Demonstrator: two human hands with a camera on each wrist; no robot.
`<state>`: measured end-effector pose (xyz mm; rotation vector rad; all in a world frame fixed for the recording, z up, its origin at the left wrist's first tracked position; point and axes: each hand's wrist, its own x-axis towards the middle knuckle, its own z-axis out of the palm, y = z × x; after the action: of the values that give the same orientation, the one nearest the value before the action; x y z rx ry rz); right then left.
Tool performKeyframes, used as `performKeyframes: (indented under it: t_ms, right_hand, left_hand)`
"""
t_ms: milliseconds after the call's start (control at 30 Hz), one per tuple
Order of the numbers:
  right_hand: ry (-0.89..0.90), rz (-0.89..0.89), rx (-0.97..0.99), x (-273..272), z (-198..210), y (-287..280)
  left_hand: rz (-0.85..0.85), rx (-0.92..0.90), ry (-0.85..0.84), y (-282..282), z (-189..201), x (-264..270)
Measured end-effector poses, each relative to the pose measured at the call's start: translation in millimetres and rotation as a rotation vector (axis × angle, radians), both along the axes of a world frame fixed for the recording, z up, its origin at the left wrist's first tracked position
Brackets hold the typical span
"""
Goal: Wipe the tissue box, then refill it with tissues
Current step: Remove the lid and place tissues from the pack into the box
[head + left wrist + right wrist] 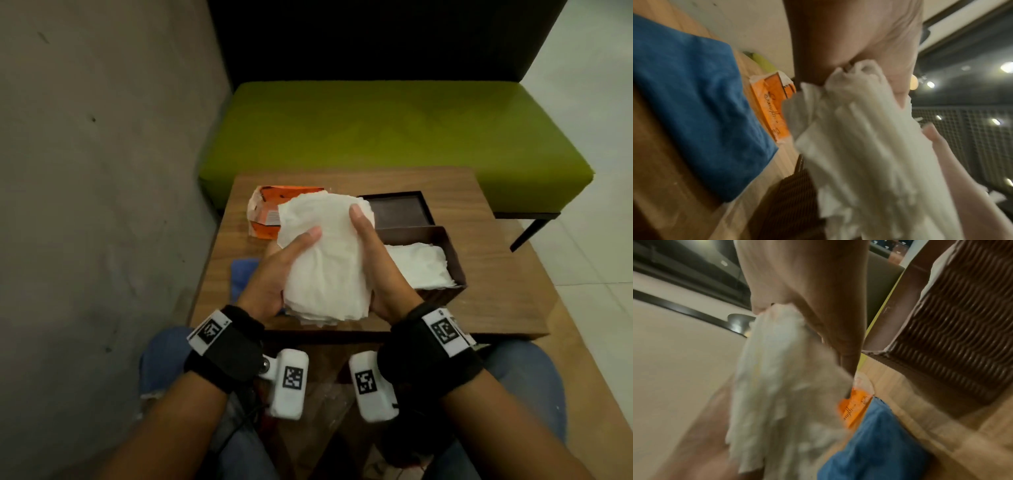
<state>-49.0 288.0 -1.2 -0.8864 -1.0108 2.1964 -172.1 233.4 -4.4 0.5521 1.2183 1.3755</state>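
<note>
Head view: tissue stack (pixel 325 260) between both hands' fingers (pixel 359 222)

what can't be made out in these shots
- Blue cloth: head view, mostly hidden behind the left hand.
- Left-hand fingers: head view, hidden under the tissue stack.
- Orange pack lettering: wrist views, blurred.
- How full the box is: walls hide its depth.

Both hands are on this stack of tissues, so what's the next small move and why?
Probably carry the tissue stack right and lower it into the open brown tissue box. Left hand and right hand grip it; the box already holds some tissues with room above.
</note>
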Motion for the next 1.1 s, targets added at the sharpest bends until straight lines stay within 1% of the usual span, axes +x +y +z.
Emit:
performKeyframes:
  t_ms: [67, 100, 133, 167, 233, 267, 367, 433, 500, 533, 567, 667, 700, 733, 800, 833, 900, 967, 1033, 1067, 1100]
  right_hand:
    - [-0.087, -0.087, 0.047, 0.5, -2.1, -8.7]
    - [-0.109, -0.132, 0.076, 2.0, -2.2, -12.3]
    - [-0.116, -0.147, 0.089, 5.1, -3.5, -14.8]
    - [-0.111, -0.141, 0.086, 8.5, -3.9, -17.0]
    - [-0.080, -0.110, 0.092, 14.1, -2.9, -20.0]
    - [-0.073, -0.109, 0.109, 14.5, -1.3, -22.2]
    - [-0.100, -0.158, 0.143, 14.6, 1.1, -27.0]
    - [-0.119, -0.182, 0.180, 22.3, 1.0, -26.8]
    - [-0.224, -0.200, 0.281, 37.8, 3.9, -22.4]
    - [-0.282, -0.187, 0.359, 45.8, 7.3, -19.2]
    - [-0.331, -0.133, 0.450, 52.4, 11.6, -16.3]
    - [-0.514, 0.148, 0.690, 55.1, 21.7, -8.5]
    - [-0.567, 0.189, 0.738, 53.4, 22.0, -6.1]
    - [-0.594, 0.193, 0.770, 51.3, 22.1, -4.4]
    - [-0.594, 0.151, 0.790, 48.9, 19.5, -2.4]
    - [-0.570, 0.119, 0.773, 49.9, 18.0, -2.3]
    - [-0.488, 0.015, 0.664, 56.6, 13.9, 0.2]
    - [-0.375, -0.089, 0.502, 66.3, 12.9, 0.4]
    - [-0.276, -0.118, 0.412, 70.6, 12.0, -3.4]
    - [-0.254, -0.114, 0.395, 69.8, 11.4, -7.4]
    - [-0.246, -0.115, 0.378, 67.5, 9.1, -11.6]
  left_hand:
    - [-0.025, -0.010, 0.221, -4.3, 1.8, 20.4]
    - [-0.035, -0.010, 0.293, -6.0, 3.2, 25.1]
    - [-0.039, -0.005, 0.328, -7.6, 5.0, 26.2]
    - [-0.044, 0.006, 0.312, -9.0, 7.6, 25.0]
    - [-0.075, 0.025, 0.198, -13.1, 13.4, 20.4]
    - [-0.098, 0.040, 0.193, -14.7, 13.2, 20.5]
    - [-0.169, 0.068, 0.327, -16.1, 12.1, 28.2]
    - [-0.165, 0.054, 0.328, -15.5, 14.4, 25.7]
    - [-0.172, 0.060, 0.350, -17.2, 16.4, 14.0]
    - [-0.203, 0.063, 0.391, -18.5, 17.5, 9.3]
    - [-0.250, 0.065, 0.436, -19.6, 17.1, 5.5]
    - [-0.433, 0.057, 0.556, -16.9, 18.4, 4.5]
    - [-0.483, 0.052, 0.615, -14.0, 20.0, 5.7]
    - [-0.528, 0.054, 0.667, -11.1, 21.9, 6.9]
    - [-0.558, 0.053, 0.722, -6.3, 25.7, 6.3]
    - [-0.547, 0.038, 0.712, -5.7, 26.7, 3.9]
    - [-0.473, 0.009, 0.589, -7.0, 23.7, -6.2]
    - [-0.361, 0.006, 0.357, -13.4, 17.2, -16.0]
    - [-0.243, 0.050, 0.068, -22.9, 10.7, -13.2]
    - [-0.188, 0.069, -0.027, -27.1, 7.6, -6.9]
    - [-0.129, 0.069, -0.074, -30.1, 3.8, -0.1]
